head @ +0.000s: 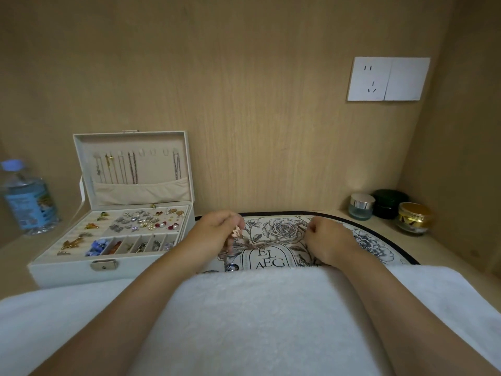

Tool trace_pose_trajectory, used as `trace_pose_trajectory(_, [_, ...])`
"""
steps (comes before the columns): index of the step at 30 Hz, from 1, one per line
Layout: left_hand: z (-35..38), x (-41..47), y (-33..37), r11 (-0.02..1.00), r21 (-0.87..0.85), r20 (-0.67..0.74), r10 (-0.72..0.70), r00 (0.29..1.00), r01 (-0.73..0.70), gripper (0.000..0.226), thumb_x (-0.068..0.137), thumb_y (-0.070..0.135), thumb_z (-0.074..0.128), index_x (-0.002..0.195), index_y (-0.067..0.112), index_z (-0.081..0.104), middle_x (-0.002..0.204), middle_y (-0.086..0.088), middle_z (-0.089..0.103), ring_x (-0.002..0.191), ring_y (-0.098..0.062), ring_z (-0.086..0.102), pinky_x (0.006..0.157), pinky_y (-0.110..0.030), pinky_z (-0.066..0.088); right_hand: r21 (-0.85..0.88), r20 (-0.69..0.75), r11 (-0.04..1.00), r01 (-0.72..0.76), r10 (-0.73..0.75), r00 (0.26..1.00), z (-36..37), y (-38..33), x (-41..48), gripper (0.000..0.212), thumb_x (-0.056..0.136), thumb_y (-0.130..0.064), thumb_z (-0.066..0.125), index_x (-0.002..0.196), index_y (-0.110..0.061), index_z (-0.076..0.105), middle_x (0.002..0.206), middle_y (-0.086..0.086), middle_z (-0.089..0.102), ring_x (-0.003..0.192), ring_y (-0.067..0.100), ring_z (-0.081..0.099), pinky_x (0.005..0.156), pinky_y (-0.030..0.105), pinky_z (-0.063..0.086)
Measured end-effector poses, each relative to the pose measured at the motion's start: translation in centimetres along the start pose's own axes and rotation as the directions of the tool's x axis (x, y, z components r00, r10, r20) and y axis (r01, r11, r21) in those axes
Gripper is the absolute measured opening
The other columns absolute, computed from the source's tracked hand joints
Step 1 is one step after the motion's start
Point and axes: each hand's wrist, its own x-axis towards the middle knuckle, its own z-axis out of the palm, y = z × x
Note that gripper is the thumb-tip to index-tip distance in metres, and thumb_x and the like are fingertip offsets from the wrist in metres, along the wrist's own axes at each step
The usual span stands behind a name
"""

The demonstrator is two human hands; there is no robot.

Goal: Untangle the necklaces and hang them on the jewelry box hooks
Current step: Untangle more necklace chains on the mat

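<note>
Head view, notes running left to right, all placed against the jewelry box (pixel 62 271).

- Far left of the box: water bottle (pixel 28 198), blue cap and blue label. The print is too blurred for me to read.
- The box stands open, lid upright against the wooden wall. A row of hooks (pixel 141 151) runs along the lid, with several hung necklaces (pixel 132 168) draped into the lid pocket. The tray below holds earrings and brooches.
- Just right of the box: left hand (pixel 214 230), fingers curled down, pinching the tangled necklace (pixel 238 241), a rose-gold chain with a small pendant at the fingertips.
- The chain lies on a floral mat (pixel 379 245) right of the box. Its lettering (pixel 267 259) reads "EL" over "AEG"; the rest is covered by a white towel (pixel 252 321).
- Further right: right hand (pixel 328 240), closed tight, thumb against forefinger. As far as I can make out, it pinches a thin strand of the same chain.
- Well right of the box: three jars (pixel 390 203), one each with a silver, a dark green and a gold lid.
- High on the wall, to the right: socket plate (pixel 387 78).
</note>
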Motion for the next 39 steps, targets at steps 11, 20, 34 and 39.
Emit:
trace_pose_trajectory(11, [1.2, -0.1, -2.0, 0.813, 0.534, 0.155, 0.174, 0.972, -0.231, 0.013, 0.088, 0.029, 0.071, 0.100, 0.033, 0.073, 0.091, 0.019, 0.064, 0.082, 0.002, 0.058, 0.078, -0.020, 0.046, 0.088, 0.006, 0.949, 0.304, -0.306, 0.952, -0.4, -1.6, -1.1, 0.020, 0.081, -0.015, 0.062, 0.083, -0.032, 0.073, 0.090, -0.018, 0.062, 0.094, 0.007, 0.058, 0.083, 0.025, 0.046])
trace_pose_trajectory(20, [1.2, 0.2, -2.5, 0.767, 0.627, 0.087, 0.101, 0.991, -0.133, 0.016, 0.099, 0.015, 0.050, 0.090, 0.015, 0.064, 0.092, 0.004, 0.065, 0.084, -0.011, 0.058, 0.070, -0.027, 0.045, 0.300, 0.090, 0.903, 0.307, -0.346, 0.934, 0.4, -1.3, -0.8, 0.012, 0.094, -0.025, 0.065, 0.085, -0.021, 0.070, 0.083, -0.010, 0.069, 0.080, 0.004, 0.062, 0.073, 0.019, 0.048])
trace_pose_trajectory(34, [0.4, 1.4, -2.8, 0.563, 0.819, -0.129, 0.367, 0.921, -0.110, 0.003, 0.101, 0.018, 0.047, 0.100, 0.020, 0.048, 0.071, 0.004, 0.055, 0.063, -0.019, 0.057, 0.058, -0.035, 0.047, 0.289, 0.006, 0.937, 0.195, -0.205, 0.979, 0.2, -0.5, -0.3, 0.017, 0.096, -0.038, 0.055, 0.084, -0.029, 0.063, 0.068, -0.008, 0.065, 0.064, 0.009, 0.058, 0.066, 0.030, 0.046])
trace_pose_trajectory(39, [1.4, 2.7, -3.8, 0.376, 0.926, -0.096, 0.359, 0.928, -0.049, 0.017, 0.087, 0.004, 0.057, 0.098, 0.017, 0.059, 0.082, 0.000, 0.063, 0.070, -0.020, 0.057, 0.055, -0.031, 0.039, 0.159, -0.021, 0.972, 0.174, -0.173, 0.985, 0.9, -0.6, -0.1, 0.012, 0.095, -0.038, 0.059, 0.093, -0.030, 0.068, 0.085, -0.013, 0.068, 0.084, 0.010, 0.062, 0.076, 0.030, 0.050])
